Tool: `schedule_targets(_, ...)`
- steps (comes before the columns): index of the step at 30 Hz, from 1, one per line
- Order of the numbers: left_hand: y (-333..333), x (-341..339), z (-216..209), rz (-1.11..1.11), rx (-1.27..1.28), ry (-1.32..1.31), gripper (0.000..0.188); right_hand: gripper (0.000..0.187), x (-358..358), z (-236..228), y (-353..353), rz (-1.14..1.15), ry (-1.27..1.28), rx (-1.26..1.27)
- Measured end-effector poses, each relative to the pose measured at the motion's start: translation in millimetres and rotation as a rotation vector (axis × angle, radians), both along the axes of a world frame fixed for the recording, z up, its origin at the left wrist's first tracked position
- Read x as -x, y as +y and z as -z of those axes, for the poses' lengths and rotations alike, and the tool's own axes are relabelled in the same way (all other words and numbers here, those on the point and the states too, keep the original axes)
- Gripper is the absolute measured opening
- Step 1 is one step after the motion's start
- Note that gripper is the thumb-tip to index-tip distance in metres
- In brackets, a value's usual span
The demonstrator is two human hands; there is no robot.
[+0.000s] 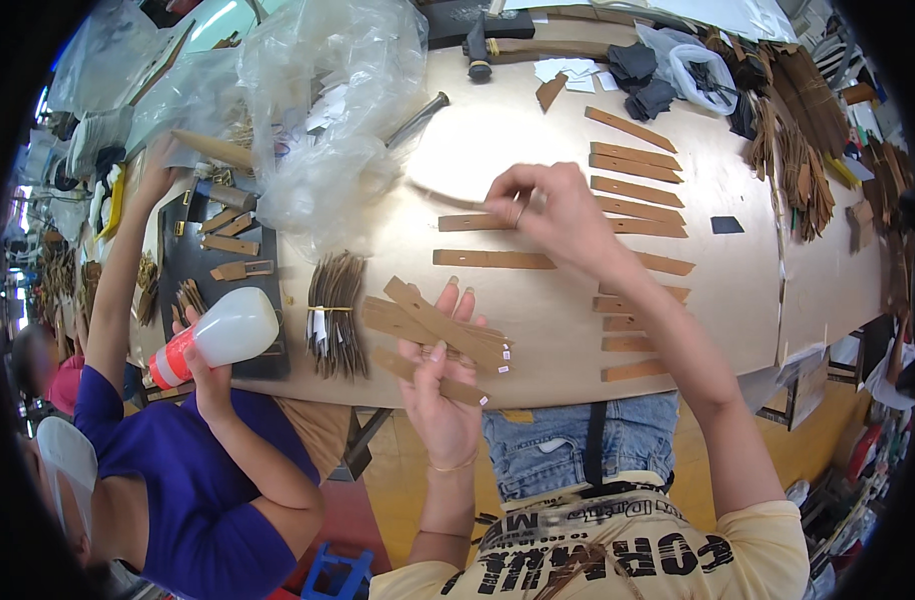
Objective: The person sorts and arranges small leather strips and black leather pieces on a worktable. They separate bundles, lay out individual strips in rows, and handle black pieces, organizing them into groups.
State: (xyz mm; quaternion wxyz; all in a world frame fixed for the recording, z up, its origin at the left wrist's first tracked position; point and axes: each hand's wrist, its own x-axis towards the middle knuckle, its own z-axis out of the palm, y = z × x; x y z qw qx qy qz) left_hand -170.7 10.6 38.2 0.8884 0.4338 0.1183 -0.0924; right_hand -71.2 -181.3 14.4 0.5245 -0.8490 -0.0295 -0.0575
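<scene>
Head view looks down on a long tan worktable (538,330) scattered with brown leather strips. At the near edge, the left hand (440,385) is palm up with fingers curled around a fanned bundle of strips (433,330), thumb pressing them down so they cross one another over the table's edge. Farther in, the right hand (553,215) is pinched shut, thumb and fingertips closed on a thin brush-like tool (448,197) whose slender end points left above the table; exactly what the tool is cannot be made out. Just beneath and to the right of that hand, single laid-out strips (633,190) lie in a loose column running from far to near. To the left, a tied stack of strips (336,315) stands beside a dark cutting mat (203,260), with a crumpled clear plastic bag (328,110) beyond. At the near left, another person in a purple top grips a white squeeze bottle with a red cap (218,335).
</scene>
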Motion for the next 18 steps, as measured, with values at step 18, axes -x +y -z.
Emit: schedule_targets(18,-11.5,-6.8,0.2,0.056,0.038,0.022,0.056,0.019,-16.5,13.2,-26.2,0.026,0.028,0.495)
